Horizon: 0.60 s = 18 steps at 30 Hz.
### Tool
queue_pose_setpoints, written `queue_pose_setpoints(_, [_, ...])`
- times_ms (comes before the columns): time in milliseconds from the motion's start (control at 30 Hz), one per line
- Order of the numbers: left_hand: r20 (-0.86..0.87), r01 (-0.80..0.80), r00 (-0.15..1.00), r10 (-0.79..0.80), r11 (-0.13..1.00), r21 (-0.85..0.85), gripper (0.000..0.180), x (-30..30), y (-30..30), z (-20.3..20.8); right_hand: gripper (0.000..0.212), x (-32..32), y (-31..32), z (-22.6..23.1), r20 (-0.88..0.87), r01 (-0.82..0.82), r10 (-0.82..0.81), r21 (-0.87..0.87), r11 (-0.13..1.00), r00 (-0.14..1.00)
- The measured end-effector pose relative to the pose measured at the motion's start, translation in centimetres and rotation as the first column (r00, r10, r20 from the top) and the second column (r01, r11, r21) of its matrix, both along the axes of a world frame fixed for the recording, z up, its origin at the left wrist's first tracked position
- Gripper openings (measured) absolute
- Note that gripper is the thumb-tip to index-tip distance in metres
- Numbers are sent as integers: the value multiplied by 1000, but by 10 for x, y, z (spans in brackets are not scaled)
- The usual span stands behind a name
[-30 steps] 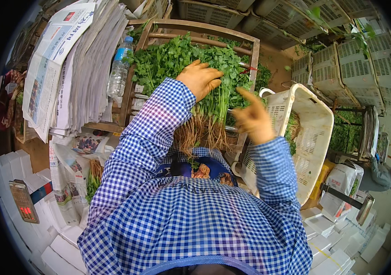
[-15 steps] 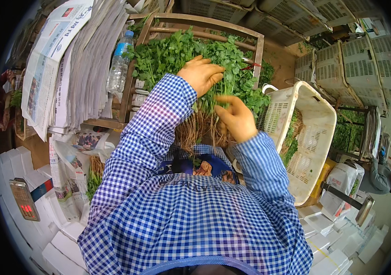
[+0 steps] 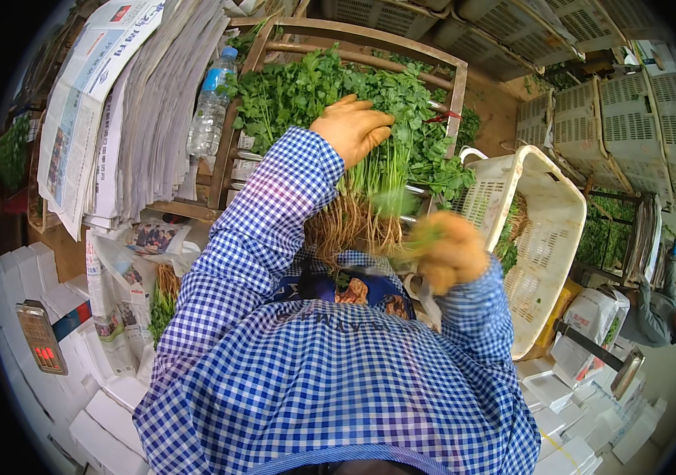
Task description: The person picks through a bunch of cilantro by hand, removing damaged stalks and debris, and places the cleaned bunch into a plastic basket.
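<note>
Leafy green herbs (image 3: 298, 91) with long pale stems and brown roots (image 3: 336, 226) lie bunched over a metal rack. They look like coriander or a similar herb. My left hand (image 3: 351, 131), in an orange glove, lies across the bunch with its fingers together, gripping the stems; its fingertips are partly among the leaves. To the right of the roots, my right hand (image 3: 450, 252) is smeared by motion, gloved alike. A few blurred green sprigs (image 3: 397, 204) trail from its closed fingers, apart from the bunch.
The brown metal rack (image 3: 354, 30) frames the herbs. At its left stand a water bottle (image 3: 213, 103) and a tall newspaper stack (image 3: 144, 111). A white plastic crate (image 3: 556, 229) with greens inside leans at right. Stacked crates (image 3: 623, 119) and a bent person (image 3: 655, 317) are farther right.
My right hand has moved from the stems down and to the right, drawing green sprigs away from the bunch. My left hand has stayed on the herbs.
</note>
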<state>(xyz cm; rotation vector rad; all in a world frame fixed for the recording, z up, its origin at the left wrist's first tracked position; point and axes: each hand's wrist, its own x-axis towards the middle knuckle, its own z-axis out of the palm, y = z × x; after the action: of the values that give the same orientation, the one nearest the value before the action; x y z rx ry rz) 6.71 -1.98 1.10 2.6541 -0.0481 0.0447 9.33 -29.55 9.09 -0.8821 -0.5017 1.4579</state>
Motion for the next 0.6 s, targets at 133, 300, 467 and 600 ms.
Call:
queue_pose_setpoints(133, [5,3,1000,-3,1000,-12,46,4,-3,4,54,22,10,16,165,650,-645,27,760,747])
queue_pose_setpoints(300, [6,33,999,-33,999,29,42,-3,-2,7,44,-28,61,-22,865,407,253,-438,801,434])
queue_pose_setpoints(467, [93,80,992,-83,996,32,68,-11,5,8,42,-18,49,-51,833,504,409,-551,664,372])
queue_pose_setpoints(600, [92,60,994,-60,998,4,67,-13,5,7,53,-22,63,-38,816,506,491,-576,642,306])
